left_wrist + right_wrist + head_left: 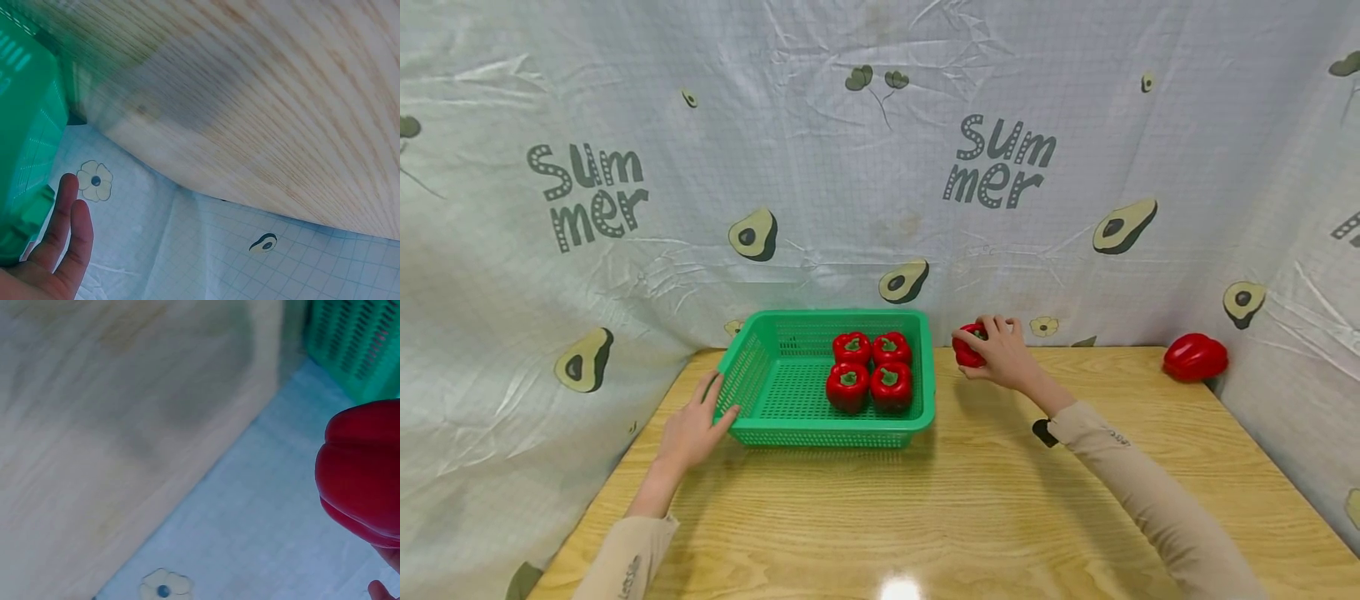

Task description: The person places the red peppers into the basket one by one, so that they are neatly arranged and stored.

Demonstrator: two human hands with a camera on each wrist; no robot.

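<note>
From my remote seat, my left hand [691, 429] rests with straight fingers against the left wall of the green basket [752, 367], holding nothing; the left wrist view cuts the palm off, showing only two fingers [70, 225] beside the basket's blurred wall [28, 144]. Four red peppers [870, 372] sit together in the basket's right half. Just right of the basket, my right hand [1000, 354] curls its fingers round a red pepper [968, 346], mostly hidden behind them. The right wrist view crops that pepper [365, 469] at the frame edge. Another pepper [1195, 357] lies far right on the wooden table [925, 517].
</note>
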